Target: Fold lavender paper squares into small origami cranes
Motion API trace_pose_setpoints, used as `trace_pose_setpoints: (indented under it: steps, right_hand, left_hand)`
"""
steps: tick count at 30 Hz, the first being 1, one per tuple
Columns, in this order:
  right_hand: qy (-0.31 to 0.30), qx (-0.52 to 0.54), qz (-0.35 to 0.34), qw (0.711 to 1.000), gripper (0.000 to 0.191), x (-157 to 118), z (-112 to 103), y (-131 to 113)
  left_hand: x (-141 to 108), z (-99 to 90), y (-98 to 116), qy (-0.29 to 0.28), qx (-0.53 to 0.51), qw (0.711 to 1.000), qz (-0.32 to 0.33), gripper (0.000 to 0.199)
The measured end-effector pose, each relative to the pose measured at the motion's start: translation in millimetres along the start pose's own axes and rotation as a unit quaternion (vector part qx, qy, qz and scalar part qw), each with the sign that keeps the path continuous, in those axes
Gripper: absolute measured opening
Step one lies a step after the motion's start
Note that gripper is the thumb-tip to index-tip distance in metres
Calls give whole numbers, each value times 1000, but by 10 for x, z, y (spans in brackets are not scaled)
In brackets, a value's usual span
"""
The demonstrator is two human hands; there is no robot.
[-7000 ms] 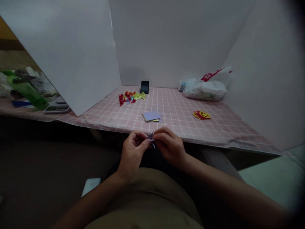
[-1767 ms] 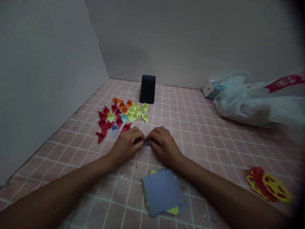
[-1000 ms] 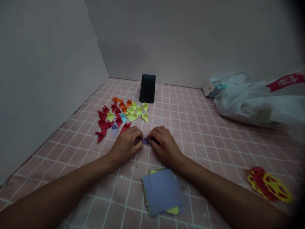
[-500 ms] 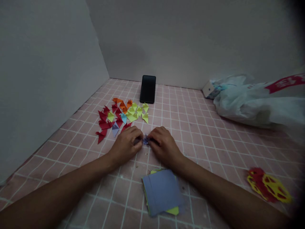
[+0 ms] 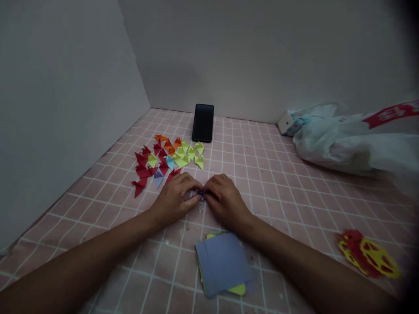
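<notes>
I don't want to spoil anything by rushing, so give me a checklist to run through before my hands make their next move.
1. Small purple folded paper between left hand and right hand: ok.
2. Its folds crisp and even: cannot tell, fingers cover most of it.
3. Square paper stack, purple on top, lined up: not ok, yellow-green sheets stick out.
4. Nearest red folded-paper bird free of the left hand: cannot tell, the hand partly hides it.
5. Black phone away from both hands: ok.

Pale characters mark the red band (image 5: pixel 391 114) of the white plastic bag (image 5: pixel 337 146), too blurred to read.
</notes>
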State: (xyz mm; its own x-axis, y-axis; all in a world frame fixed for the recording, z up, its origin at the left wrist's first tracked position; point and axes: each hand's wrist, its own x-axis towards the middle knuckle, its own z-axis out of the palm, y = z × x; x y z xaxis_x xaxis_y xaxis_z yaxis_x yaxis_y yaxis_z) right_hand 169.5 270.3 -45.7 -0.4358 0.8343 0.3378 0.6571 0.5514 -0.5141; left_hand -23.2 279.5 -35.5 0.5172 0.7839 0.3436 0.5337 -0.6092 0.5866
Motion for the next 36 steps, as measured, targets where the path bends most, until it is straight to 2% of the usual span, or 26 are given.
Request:
trace_pose_setpoints:
  steps: [5,13,24,30,36]
  right_hand:
    - [6,7,2,1000,13,5,-5,-2]
    - [18,26,21,999,11,-7,-6,0]
    - [25,39,21,999,13,-2,-4,21]
    - [31,96,36,994,12,1,-38,19]
    - [33,82,36,995,16,16,-40,24]
  left_hand:
    - [3,-3,5,-9,7,1000,-4,7]
    - [12,20,3,-17,28,999,-13,12]
    - [29,36,89,-32,71,994,-81,17]
    - [34,41,93,-30,69,993,-87,15]
    - [37,40,81,-37,70,992,-98,14]
